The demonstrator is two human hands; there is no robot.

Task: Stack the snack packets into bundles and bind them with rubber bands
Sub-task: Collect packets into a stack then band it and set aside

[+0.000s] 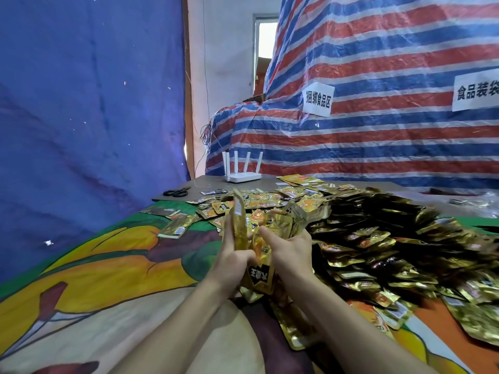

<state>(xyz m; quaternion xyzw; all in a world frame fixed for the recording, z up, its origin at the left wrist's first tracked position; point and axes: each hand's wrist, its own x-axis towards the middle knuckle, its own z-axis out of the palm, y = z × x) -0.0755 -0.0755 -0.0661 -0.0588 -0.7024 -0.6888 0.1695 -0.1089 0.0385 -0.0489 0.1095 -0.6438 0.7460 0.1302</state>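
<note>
Mid-stacking, near centre: left hand (pixel 232 256) fingers curled round upright stack of packets (pixel 240 225), right hand (pixel 290 248) thumb out, fingers curled behind more packets (pixel 283 221); judged best to square edges flush before banding; loose pile (pixel 378 233) right, no band visible.

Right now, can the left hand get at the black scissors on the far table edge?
Probably not at once. The left hand grips a stack of packets, and the scissors lie far off near the router. Nothing tall blocks the way, though.
</note>
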